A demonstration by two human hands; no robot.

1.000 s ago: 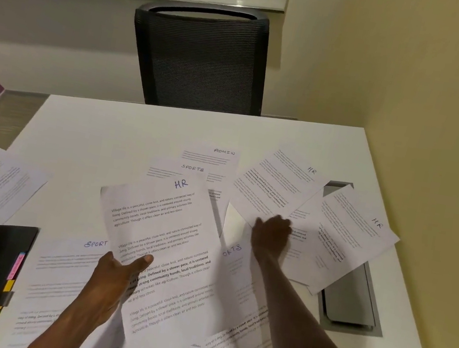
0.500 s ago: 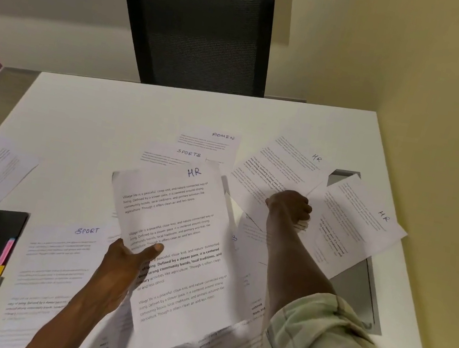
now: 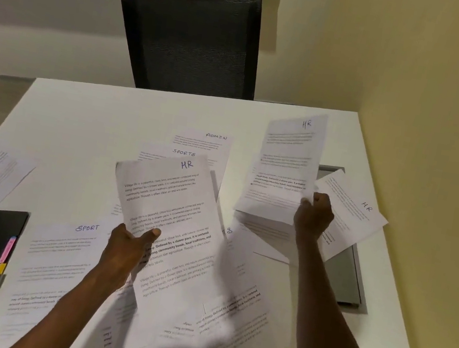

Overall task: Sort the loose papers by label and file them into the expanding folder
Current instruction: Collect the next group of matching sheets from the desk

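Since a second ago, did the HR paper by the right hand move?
Yes. The right hand pinches that HR paper, now lifted off the table and standing up beyond the ADMIN sheet.

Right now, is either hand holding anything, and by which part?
Yes. The left hand holds an HR sheet by its left edge, thumb on its face. The right hand pinches another HR sheet at its lower right corner.

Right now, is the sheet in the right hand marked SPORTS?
No. The sheet that the right hand pinches reads HR at its top corner.
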